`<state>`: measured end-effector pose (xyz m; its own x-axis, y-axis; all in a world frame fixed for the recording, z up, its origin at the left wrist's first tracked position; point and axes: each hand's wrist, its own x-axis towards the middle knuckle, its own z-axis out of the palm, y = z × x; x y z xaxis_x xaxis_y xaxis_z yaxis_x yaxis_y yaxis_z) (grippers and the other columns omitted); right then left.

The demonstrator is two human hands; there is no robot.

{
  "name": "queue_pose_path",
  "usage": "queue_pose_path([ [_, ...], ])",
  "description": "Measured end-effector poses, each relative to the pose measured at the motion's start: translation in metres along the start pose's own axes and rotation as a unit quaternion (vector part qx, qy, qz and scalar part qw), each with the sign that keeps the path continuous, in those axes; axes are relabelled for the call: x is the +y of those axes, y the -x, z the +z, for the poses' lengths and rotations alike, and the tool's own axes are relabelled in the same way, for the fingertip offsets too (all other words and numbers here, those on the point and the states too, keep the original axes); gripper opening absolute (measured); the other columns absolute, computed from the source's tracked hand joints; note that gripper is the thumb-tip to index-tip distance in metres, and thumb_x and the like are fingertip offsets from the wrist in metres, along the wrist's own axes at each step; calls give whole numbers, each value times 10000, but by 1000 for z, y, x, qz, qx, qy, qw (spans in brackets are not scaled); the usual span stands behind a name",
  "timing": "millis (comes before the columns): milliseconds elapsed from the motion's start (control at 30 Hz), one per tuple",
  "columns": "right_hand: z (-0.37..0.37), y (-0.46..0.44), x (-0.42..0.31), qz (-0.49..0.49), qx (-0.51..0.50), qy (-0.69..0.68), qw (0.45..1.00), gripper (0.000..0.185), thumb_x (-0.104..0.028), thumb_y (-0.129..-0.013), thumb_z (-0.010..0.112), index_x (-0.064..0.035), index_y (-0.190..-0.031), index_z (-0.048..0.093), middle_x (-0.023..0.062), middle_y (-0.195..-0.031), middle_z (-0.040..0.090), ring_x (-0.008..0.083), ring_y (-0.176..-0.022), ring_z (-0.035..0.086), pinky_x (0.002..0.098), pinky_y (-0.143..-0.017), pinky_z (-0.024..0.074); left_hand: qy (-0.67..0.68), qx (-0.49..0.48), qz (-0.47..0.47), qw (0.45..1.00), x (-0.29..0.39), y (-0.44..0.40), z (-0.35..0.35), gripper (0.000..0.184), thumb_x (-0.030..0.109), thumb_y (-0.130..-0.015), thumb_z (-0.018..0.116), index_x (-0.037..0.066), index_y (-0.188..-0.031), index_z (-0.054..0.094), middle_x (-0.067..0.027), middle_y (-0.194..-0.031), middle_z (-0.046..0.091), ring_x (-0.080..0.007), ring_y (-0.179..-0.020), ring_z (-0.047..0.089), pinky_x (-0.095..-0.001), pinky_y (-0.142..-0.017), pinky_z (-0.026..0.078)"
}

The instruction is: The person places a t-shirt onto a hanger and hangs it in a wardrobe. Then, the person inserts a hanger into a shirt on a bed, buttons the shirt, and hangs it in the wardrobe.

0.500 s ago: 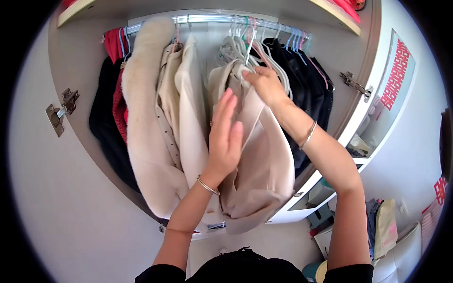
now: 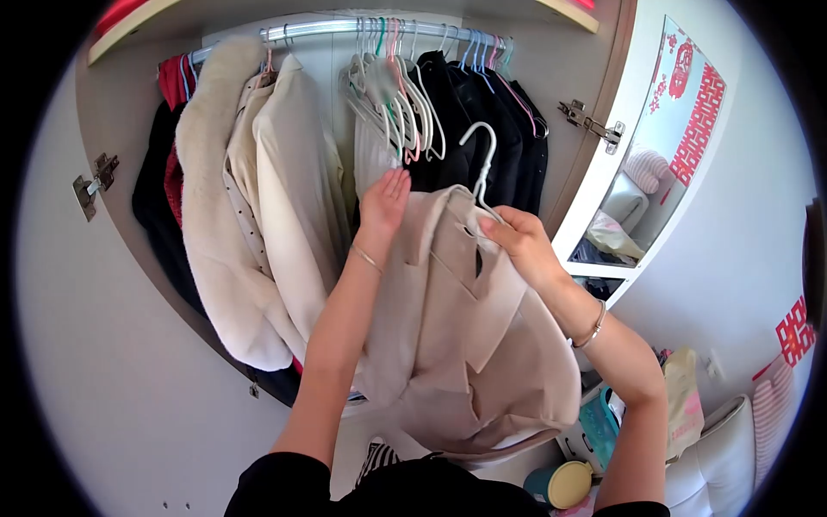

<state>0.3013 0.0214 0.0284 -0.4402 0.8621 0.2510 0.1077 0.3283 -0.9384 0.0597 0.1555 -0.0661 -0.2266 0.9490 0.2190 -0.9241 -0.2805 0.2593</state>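
A beige coat (image 2: 457,319) on a white hanger (image 2: 488,159) is out in front of the wardrobe, its hook free of the metal rod (image 2: 327,31). My right hand (image 2: 517,241) grips the coat and hanger at the shoulder beside the hook. My left hand (image 2: 385,200) is raised at the coat's other shoulder, fingers pointing up and extended, just below the empty white hangers (image 2: 388,103). A cream coat (image 2: 289,172) and a long fluffy coat (image 2: 215,198) hang left of it, and black clothes (image 2: 474,112) hang to the right.
Metal hinges (image 2: 594,125) show on the right door, which carries a mirror (image 2: 663,155) with red paper decorations. At the lower right are a white padded seat (image 2: 719,457), a cream bag (image 2: 682,396) and a round lidded bin (image 2: 568,484). A shelf edge (image 2: 138,26) runs above the rod.
The beige coat and its hanger have come off the rod, moving down and toward me in my right hand. My left hand has shifted slightly left, and the view has turned right.
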Motion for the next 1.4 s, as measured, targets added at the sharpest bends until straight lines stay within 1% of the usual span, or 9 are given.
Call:
queue_pose_path([
  [200, -20, 37, -3, -9, 8, 14, 1000, 234, -213, -876, 552, 11, -906, 610, -14, -770, 560, 57, -722, 460, 214, -652, 369, 118, -70, -125, 983, -7, -34, 6, 688, 504, -912, 287, -106, -1226, 330, -237, -1218, 462, -355, -1186, 420, -443, -1045, 311],
  [300, -19, 50, -4, 24, 12, 24, 999, 220, -197, -886, 549, 12, -929, 602, -21, -777, 555, 46, -720, 453, 204, -648, 363, 139, -173, -177, 959, -16, -35, 21, 925, 683, -739, 498, -98, -1210, 340, -211, -1196, 451, -344, -1166, 413, -464, -1039, 288],
  [400, -17, 52, 1, 37, 11, 4, 999, 214, -197, -893, 546, 8, -928, 597, -26, -769, 549, 36, -713, 446, 195, -639, 355, 192, -194, -171, 947, -19, -39, 32, 918, 698, -715, 512, -30, -1248, 348, -178, -1219, 445, -329, -1158, 420, -497, -1033, 278],
  [433, -16, 51, 0, 46, 19, 0, 999, 206, -194, -898, 540, 3, -923, 595, -28, -767, 548, 30, -707, 444, 184, -631, 349, 222, -210, -177, 936, -20, -46, 28, 850, 684, -695, 555, 57, -1248, 399, -115, -1244, 444, -308, -1152, 426, -485, -998, 317],
  [600, -17, 43, -4, 52, 41, -13, 998, 204, -192, -896, 545, 1, -936, 597, -32, -772, 552, 30, -709, 449, 178, -635, 355, 252, -198, -168, 932, -11, -60, 29, 666, 567, -714, 636, 105, -1173, 499, -55, -1168, 532, -263, -1062, 504, -394, -808, 431],
  [700, -13, 37, -12, 44, 41, -15, 998, 211, -193, -895, 546, 4, -950, 598, -31, -777, 557, 30, -710, 454, 179, -636, 361, 299, -285, -144, 899, 6, -62, 40, 439, 352, -839, 576, 54, -1160, 543, -61, -1033, 593, -140, -753, 492, -263, -658, 427],
  [867, -6, 15, -35, 33, 52, -8, 998, 220, -191, -888, 546, 9, -957, 605, -14, -775, 576, 39, -697, 479, 187, -623, 373, 393, -326, -201, 836, 44, -68, 25, 371, 113, -799, 578, 30, -1158, 534, -60, -1027, 626, -127, -755, 600, -255, -668, 496],
  [1300, -12, -201, -95, -111, 80, 173, 975, 322, -303, -823, 584, 15, -802, 632, 81, -737, 598, 148, -699, 516, 292, -682, 415, 380, -274, -143, 872, 107, -59, 8, 160, 124, -837, 559, 19, -953, 590, 5, -671, 566, -46, -547, 478, -179, -509, 428],
  [1400, -15, -257, -112, -238, 81, 376, 892, 353, -300, -823, 585, 51, -817, 632, 158, -833, 630, 232, -809, 585, 321, -752, 438, 408, -261, -157, 861, 123, -50, 6, 153, 100, -841, 527, 18, -963, 573, -15, -720, 582, -71, -562, 498, -192, -532, 442],
])
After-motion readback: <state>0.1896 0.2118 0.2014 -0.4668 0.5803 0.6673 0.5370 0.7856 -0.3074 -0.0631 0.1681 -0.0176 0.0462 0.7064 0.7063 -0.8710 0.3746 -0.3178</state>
